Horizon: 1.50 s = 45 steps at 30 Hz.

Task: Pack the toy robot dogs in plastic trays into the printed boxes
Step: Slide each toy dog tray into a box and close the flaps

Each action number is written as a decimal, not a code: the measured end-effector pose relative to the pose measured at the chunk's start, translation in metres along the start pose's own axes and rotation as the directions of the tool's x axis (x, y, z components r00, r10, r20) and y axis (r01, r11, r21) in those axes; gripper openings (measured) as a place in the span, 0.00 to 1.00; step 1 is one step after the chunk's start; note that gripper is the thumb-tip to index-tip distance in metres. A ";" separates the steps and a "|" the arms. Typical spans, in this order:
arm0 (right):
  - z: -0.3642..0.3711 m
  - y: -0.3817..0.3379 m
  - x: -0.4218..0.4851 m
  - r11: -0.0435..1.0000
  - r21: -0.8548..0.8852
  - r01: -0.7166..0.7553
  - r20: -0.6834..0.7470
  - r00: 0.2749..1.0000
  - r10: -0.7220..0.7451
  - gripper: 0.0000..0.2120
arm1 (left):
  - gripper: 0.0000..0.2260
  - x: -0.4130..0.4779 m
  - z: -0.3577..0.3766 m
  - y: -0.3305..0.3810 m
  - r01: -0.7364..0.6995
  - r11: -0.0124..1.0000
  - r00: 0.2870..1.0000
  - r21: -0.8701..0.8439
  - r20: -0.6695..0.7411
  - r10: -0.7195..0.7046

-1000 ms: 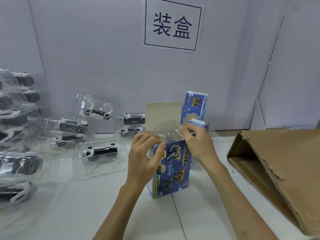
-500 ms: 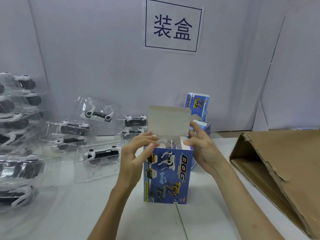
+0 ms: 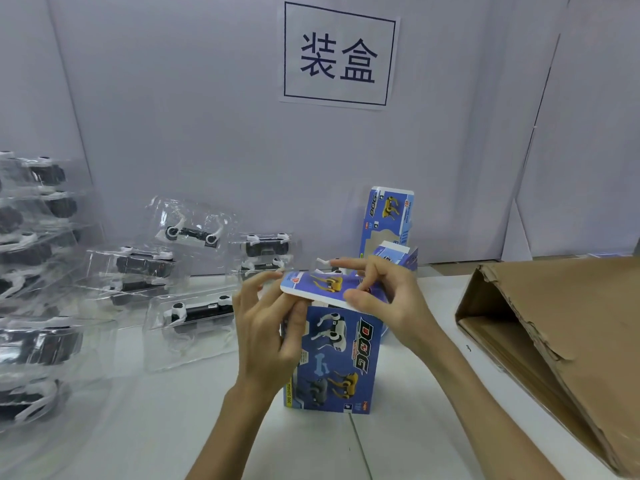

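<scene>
Box (image 3: 332, 358) upright at centre of counter (image 3: 173, 427), lid (image 3: 318, 285) folded almost shut, left hand (image 3: 266, 327) curled round its top corner, right hand (image 3: 381, 299) pinching the lid; this unit judged nearly packed, while trays (image 3: 197, 317) at nine to ten o'clock and spare boxes (image 3: 388, 216) at twelve await packing.

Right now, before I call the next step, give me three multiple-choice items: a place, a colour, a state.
1. The brown carton lies where from the printed box? A left; B right; C on top.
2. The printed box is mainly: A blue; B red; C green.
3. Its top flap is: A torn off; B standing upright; C folded down over the opening.
Answers: B, the carton lies on its side to the box's right; A, the box front is blue; C, the flap lies over the top under the right hand.
</scene>
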State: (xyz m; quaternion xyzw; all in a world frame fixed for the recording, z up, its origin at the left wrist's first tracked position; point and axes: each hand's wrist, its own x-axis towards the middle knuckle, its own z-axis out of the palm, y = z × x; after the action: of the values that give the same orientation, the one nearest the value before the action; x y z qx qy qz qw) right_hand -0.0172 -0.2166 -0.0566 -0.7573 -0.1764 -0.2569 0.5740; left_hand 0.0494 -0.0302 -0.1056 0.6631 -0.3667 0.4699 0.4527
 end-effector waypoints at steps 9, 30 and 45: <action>0.003 -0.011 -0.001 0.972 -0.230 -0.048 0.092 0.993 0.071 0.13 | 0.08 -0.009 0.008 0.004 0.018 0.993 0.998 0.120 -0.062 -0.011; 0.005 -0.027 0.007 0.938 -0.331 -0.107 0.117 0.981 0.153 0.17 | 0.12 -0.012 -0.006 0.011 0.104 0.993 0.962 -0.048 -0.250 -0.112; 0.000 -0.029 -0.001 0.754 -0.647 0.117 0.226 0.973 0.044 0.19 | 0.17 -0.012 0.001 0.020 -0.021 0.998 1.000 0.056 0.023 0.020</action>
State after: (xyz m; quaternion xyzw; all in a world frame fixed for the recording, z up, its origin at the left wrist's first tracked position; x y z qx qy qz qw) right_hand -0.0345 -0.2082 -0.0352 -0.9308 -0.1545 -0.2251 0.2430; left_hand 0.0281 -0.0364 -0.1122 0.6770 -0.3654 0.4772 0.4248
